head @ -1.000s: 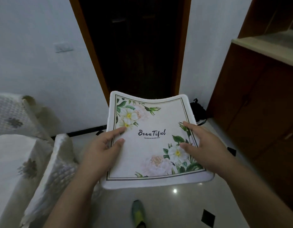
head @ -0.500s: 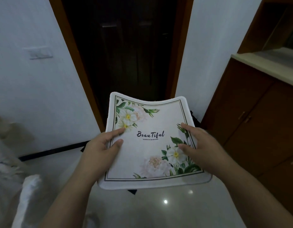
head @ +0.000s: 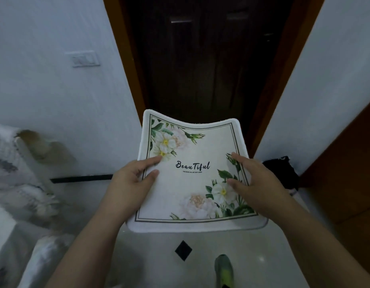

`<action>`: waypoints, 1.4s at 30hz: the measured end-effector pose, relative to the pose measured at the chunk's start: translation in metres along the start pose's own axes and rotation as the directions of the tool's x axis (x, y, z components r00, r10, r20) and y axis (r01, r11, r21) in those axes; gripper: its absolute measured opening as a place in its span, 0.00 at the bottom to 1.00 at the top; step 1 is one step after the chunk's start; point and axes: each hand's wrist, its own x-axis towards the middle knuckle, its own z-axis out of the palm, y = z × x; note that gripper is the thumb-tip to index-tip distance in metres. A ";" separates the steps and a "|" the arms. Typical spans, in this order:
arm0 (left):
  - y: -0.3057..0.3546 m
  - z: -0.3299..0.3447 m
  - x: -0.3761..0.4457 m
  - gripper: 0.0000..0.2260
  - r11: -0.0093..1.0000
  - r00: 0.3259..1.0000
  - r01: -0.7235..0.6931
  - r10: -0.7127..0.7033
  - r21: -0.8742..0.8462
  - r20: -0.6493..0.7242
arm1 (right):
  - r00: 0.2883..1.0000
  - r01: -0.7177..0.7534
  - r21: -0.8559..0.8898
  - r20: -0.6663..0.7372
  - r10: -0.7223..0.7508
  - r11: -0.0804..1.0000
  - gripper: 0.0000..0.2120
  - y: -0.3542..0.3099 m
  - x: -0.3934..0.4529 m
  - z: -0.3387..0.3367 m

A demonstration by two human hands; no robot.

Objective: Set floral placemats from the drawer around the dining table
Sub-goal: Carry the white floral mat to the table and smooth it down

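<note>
Carried in the air, above the floor (head: pixel 263 256), well short of any table: floral placemat (head: pixel 192 179), printed side up, the word "Beautiful" across its middle. Held flat and level at both side edges, most likely so the soft cloth neither folds nor slips on the way. Left hand (head: pixel 132 183) pinching the left edge, thumb and forefinger lying on top near the upper flowers, the remaining fingers out of sight beneath (presumably propping the mat from below). Right hand (head: pixel 256 183) gripping the right edge likewise, thumb laid over the lower flowers, forefinger stretched along the border line. Far edge sagging in a shallow curve between its two raised corners, a sign of limp, thick fabric wanting support from both sides. Straight ahead, a dark doorway (head: pixel 200 59); to the left, blurred cloth-covered furniture (head: pixel 18 183); at the right edge, a brown cabinet (head: pixel 346 183). No dining table in view, so laying down not yet begun. Whether more than one mat lies in the grip: impossible to tell.
</note>
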 end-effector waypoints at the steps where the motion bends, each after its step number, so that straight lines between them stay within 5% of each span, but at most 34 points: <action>1: 0.001 0.003 0.009 0.14 1.000 0.999 0.013 -0.013 0.001 -0.034 | 0.999 0.033 -0.002 0.022 -0.033 0.999 0.33 0.002 0.019 0.000; 15: -0.002 0.021 0.062 0.14 0.970 0.855 0.240 -0.227 -0.032 -0.467 | 0.850 0.365 0.105 0.368 -0.377 0.925 0.32 -0.029 0.218 0.012; 27: -0.067 -0.035 0.117 0.15 0.938 0.765 0.329 -0.334 -0.111 -0.550 | 0.764 0.462 0.079 0.471 -0.442 0.883 0.32 -0.115 0.297 0.087; 32: -0.105 -0.086 0.156 0.14 0.925 0.749 0.291 -0.379 -0.243 -0.544 | 0.750 0.500 0.035 0.482 -0.453 0.865 0.32 -0.175 0.331 0.135; 42: -0.166 -0.210 0.188 0.13 0.915 0.677 0.356 -0.393 -0.191 -0.622 | 0.668 0.565 0.080 0.540 -0.512 0.821 0.32 -0.299 0.369 0.244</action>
